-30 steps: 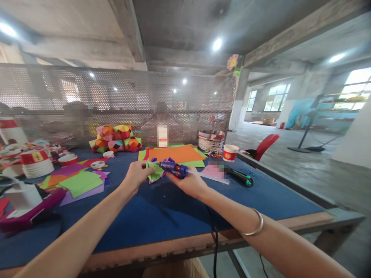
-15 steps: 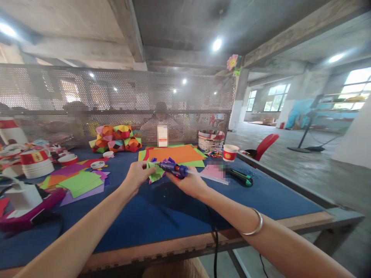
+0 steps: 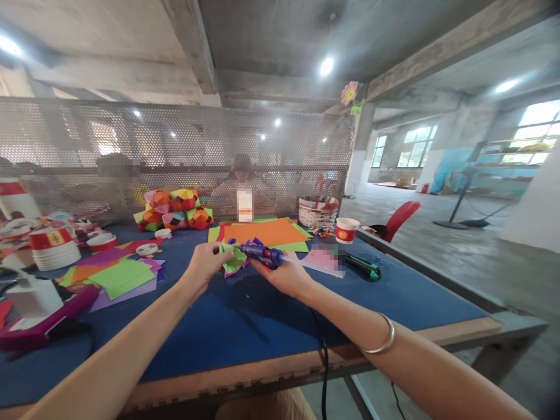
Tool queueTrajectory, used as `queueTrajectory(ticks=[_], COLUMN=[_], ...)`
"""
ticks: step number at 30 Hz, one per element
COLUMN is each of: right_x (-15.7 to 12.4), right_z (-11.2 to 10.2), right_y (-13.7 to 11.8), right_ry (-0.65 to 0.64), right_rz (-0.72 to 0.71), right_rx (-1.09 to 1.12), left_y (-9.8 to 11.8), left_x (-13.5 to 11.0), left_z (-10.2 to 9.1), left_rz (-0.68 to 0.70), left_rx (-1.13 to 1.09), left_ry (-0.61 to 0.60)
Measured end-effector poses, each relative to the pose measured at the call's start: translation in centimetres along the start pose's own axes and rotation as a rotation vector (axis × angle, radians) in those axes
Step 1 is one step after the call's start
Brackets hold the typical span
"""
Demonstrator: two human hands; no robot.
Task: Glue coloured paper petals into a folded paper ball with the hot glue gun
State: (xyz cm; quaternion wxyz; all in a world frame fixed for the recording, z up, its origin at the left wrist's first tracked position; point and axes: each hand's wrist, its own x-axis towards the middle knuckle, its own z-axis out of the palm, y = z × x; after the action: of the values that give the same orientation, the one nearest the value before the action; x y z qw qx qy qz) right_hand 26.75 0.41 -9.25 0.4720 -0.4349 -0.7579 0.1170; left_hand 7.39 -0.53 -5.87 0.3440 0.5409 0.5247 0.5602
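My left hand pinches a folded green and purple paper piece just above the blue table top. My right hand grips a blue glue gun, its nozzle pointing left onto the paper piece. A clear glue stick sticks out of the gun's back toward the right. The gun's black cord runs under my right forearm and drops over the table's front edge. A silver bangle sits on my right wrist.
Orange and green paper sheets lie behind the hands; loose coloured sheets lie at the left. Folded paper balls stand by a mesh screen with people behind it. A red paper cup, a green cutter, stacked cups and a pink tray are nearby.
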Motion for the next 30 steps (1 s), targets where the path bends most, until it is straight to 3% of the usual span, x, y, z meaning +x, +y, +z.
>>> queueTrajectory(ticks=[22, 27, 30], right_x=[0.02, 0.07, 0.35], right_z=[-0.38, -0.58, -0.63], right_y=[-0.4, -0.6, -0.21], right_ry=[-0.034, -0.071, -0.03], right_rz=[0.022, 0.064, 0.112], right_rx=[-0.154, -0.13, -0.044], left_y=[0.29, 0.23, 0.25], left_x=[0.15, 0.26, 0.24], left_z=[-0.32, -0.41, -0.43], left_rz=[0.02, -0.009, -0.039], left_rx=[0.03, -0.019, -0.062], left_ry=[0.053, 0.061, 0.053])
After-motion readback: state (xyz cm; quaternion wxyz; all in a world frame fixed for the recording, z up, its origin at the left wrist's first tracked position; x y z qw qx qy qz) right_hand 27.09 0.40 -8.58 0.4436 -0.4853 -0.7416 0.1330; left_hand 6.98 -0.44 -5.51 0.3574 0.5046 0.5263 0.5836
